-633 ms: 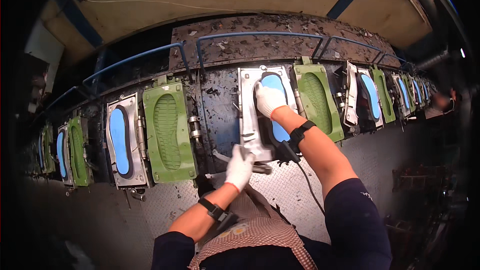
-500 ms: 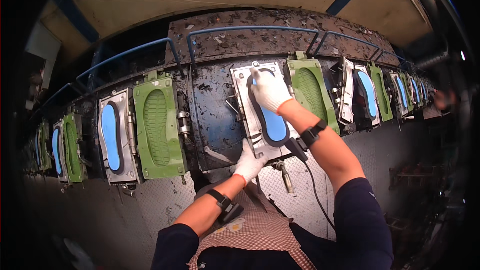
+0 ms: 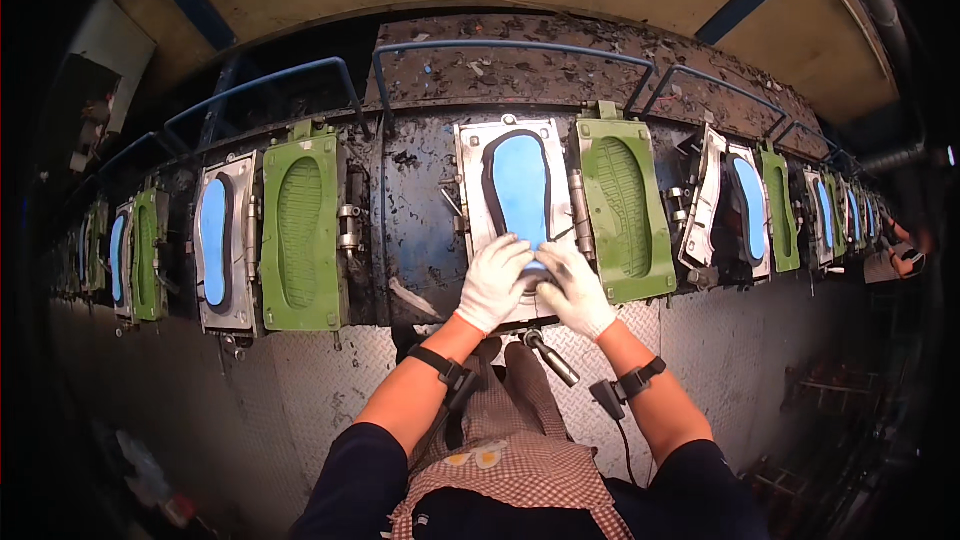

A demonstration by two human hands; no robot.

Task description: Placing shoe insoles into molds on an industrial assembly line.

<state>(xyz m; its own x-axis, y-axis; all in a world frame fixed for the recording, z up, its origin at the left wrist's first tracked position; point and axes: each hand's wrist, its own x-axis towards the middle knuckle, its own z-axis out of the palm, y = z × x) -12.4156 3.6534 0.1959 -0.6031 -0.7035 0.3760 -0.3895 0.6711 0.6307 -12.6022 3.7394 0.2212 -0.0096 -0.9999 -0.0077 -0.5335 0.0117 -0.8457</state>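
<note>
A long dark machine (image 3: 420, 210) carries a row of open moulds. Directly in front of the person stands a metal mould (image 3: 515, 210) with a green lid (image 3: 622, 205) open at its right. Inside it lies a blue shoe sole (image 3: 521, 188). The gloved left hand (image 3: 494, 282) and right hand (image 3: 574, 288) press on the sole's lower end, side by side; each grip is loosely bent, not clenched.

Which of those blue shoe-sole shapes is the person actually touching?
The blue sole in the middle metal mould: both gloved hands, left hand and right hand, press its lower end; the others lie untouched.
</note>
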